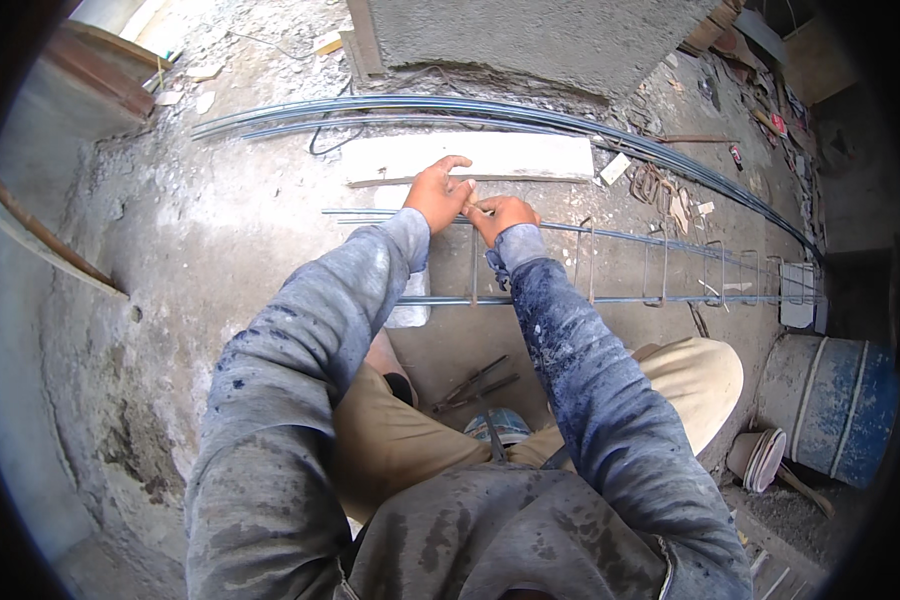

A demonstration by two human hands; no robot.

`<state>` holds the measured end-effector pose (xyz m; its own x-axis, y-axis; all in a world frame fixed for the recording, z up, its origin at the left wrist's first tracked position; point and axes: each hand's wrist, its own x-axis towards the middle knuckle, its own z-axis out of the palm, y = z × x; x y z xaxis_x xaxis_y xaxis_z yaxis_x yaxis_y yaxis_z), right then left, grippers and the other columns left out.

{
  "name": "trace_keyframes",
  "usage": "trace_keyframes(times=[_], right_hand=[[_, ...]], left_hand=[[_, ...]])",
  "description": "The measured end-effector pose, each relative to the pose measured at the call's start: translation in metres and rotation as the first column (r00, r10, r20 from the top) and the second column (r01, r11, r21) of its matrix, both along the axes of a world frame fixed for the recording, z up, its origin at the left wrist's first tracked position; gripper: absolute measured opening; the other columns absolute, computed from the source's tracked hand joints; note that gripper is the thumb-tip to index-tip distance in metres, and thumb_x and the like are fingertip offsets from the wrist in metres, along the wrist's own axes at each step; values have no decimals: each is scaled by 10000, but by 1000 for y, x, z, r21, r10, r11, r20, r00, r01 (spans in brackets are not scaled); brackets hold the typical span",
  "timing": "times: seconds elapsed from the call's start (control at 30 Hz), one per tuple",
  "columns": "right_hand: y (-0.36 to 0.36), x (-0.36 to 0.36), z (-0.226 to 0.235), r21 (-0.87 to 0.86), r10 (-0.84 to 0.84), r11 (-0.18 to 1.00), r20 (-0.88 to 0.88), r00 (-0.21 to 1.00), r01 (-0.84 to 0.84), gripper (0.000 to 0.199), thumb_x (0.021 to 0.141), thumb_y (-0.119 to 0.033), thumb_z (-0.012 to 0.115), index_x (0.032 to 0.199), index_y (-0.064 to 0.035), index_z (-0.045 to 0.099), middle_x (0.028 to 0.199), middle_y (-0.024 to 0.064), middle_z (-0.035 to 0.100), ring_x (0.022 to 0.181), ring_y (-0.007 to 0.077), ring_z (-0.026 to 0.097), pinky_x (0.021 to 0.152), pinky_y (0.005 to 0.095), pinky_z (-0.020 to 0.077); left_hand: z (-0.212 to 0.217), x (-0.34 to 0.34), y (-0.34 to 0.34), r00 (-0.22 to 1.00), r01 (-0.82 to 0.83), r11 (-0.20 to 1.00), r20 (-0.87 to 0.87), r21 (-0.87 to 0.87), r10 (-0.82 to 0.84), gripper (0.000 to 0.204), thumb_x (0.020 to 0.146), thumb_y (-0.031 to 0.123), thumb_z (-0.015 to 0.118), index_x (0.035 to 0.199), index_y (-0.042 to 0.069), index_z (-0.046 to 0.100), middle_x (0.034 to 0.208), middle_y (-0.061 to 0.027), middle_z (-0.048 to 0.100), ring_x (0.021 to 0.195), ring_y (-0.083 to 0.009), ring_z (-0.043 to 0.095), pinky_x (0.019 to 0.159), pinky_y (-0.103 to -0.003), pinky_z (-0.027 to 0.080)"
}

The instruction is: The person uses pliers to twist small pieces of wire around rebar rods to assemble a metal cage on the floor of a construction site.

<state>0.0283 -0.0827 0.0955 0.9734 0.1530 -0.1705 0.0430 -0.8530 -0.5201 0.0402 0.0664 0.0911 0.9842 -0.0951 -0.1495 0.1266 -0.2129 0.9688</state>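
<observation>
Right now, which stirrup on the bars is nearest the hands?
The leftmost stirrup, just below the left hand and right hand in the picture; the other stirrups stand farther right along the bars.

Loose rebars [530,113] arc across the upper frame, above a board [530,155]; below, the rebar cage [630,299] spans centre to right, a drum [828,400] lower right.

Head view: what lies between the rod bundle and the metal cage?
In the head view, mainly a white board lies between the bundle and the cage, with a small white piece and bent metal loops to its right.
</observation>
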Motion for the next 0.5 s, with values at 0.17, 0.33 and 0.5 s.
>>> trace_keyframes(times=[0.17,0.33,0.5], right_hand=[[6,4,8,-28,-54,998,-62,997,53,333,745,-476,659,848,-169,736,839,122,682,827,307,643,778,407,475],[3,11,3,25,-42,999,-50,998,44,270,747,-397,682,842,-149,732,812,137,678,796,300,649,757,358,494],[-4,18,4,66,27,998,-98,995,-21,224,736,-355,699,836,-157,733,826,135,678,774,303,651,753,354,506]], left_hand=[[-14,14,-1,998,-1,992,-55,123,7,257,844,41,579,1084,-49,563,828,-143,658,631,-142,632,596,-252,524],[-18,28,0,961,139,990,-239,-8,-137,145,828,57,599,927,-41,637,831,-110,656,663,-148,630,628,-254,529],[-15,27,0,961,173,985,-217,1,-169,105,816,52,609,868,-29,650,780,-96,658,690,-152,632,644,-272,533]])
